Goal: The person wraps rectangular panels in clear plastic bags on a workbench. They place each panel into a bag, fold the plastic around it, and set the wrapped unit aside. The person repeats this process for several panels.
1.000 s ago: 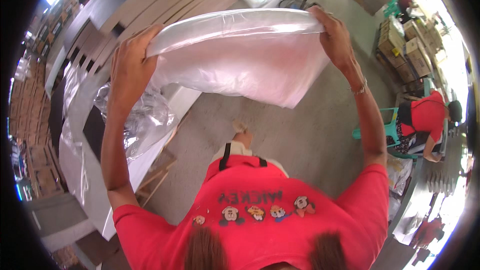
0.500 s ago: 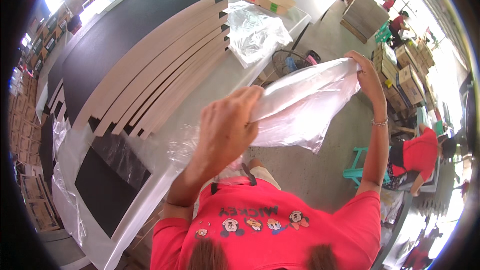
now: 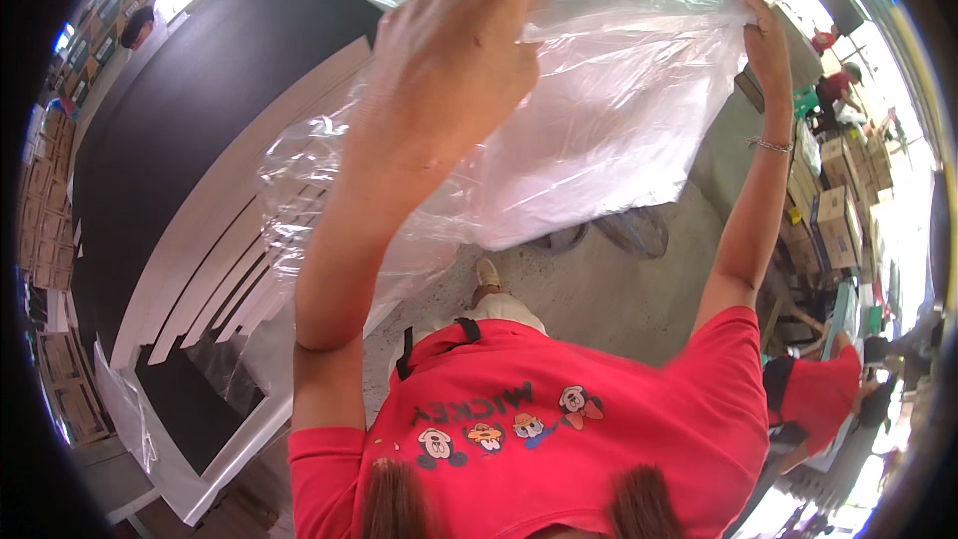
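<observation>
A clear plastic bag [image 3: 609, 120] hangs stretched between my raised hands, its upper edge pulled nearly straight. My left hand [image 3: 449, 80] is closed on one end of that edge, with the fingertips turned out of sight. At the other end my right hand [image 3: 763, 40] pinches the corner, a bracelet on its wrist. Loose, crinkled film spreads below and left of my left hand, in front of a stack of pale-edged panels [image 3: 225, 240]. The top panel [image 3: 210, 90] is dark and flat. My hands do not touch the stack.
The panels lie on a table covered in white sheeting [image 3: 200, 499]. Cartons [image 3: 836, 225] are piled at the right, and more boxes line the far left. A person in a red shirt [image 3: 818, 389] works at the right; others are farther back. A fan [image 3: 634, 230] stands partly behind the bag.
Both hands have risen and moved farther away, lifting the bag. It now hangs wider and fuller, and its film covers part of the panel stack. My body has turned slightly.
</observation>
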### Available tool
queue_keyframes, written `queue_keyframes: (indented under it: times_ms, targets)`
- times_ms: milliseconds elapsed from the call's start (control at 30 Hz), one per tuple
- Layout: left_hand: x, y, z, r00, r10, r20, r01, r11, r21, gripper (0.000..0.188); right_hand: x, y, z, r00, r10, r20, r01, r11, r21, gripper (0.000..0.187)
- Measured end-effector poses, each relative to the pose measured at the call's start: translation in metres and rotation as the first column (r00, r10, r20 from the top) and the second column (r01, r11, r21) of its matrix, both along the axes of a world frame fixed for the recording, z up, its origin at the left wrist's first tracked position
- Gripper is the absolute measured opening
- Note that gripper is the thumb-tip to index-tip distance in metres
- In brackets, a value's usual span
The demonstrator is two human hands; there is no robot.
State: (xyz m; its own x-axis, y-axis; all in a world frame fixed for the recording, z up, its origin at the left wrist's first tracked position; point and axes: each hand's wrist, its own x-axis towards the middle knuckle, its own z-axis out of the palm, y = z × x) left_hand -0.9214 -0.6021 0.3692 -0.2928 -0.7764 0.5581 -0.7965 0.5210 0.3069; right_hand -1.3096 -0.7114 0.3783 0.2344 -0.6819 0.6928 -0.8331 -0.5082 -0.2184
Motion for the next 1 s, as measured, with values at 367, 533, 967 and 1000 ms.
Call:
queue_keyframes:
  times_ms: [367, 533, 967, 1000]
  targets:
    - [0.016, -0.225, 0.001, 0.798, 0.255, 0.547, -0.494, 0.796, 0.349, 0.045, 0.044, -0.284, -0.078, 0.926, 0.376, -0.044, -0.341, 0.879, 0.334, 0.039]
    - [0.012, -0.312, -0.046, 0.683, 0.371, 0.629, -0.686, 0.622, 0.377, 0.029, 0.089, -0.374, -0.129, 0.978, 0.209, -0.027, -0.176, 0.882, 0.437, 0.03]
    - [-0.106, -0.215, -0.111, 0.972, 0.225, -0.068, -0.211, 0.962, 0.173, 0.024, 0.124, -0.273, -0.395, 0.91, -0.403, -0.097, 0.325, 0.549, 0.77, 0.083]
    - [-0.1, -0.178, -0.111, 0.943, 0.145, -0.3, -0.026, 0.93, 0.366, 0.026, 0.149, -0.25, -0.387, 0.927, -0.339, -0.161, 0.337, 0.568, 0.751, 0.078]
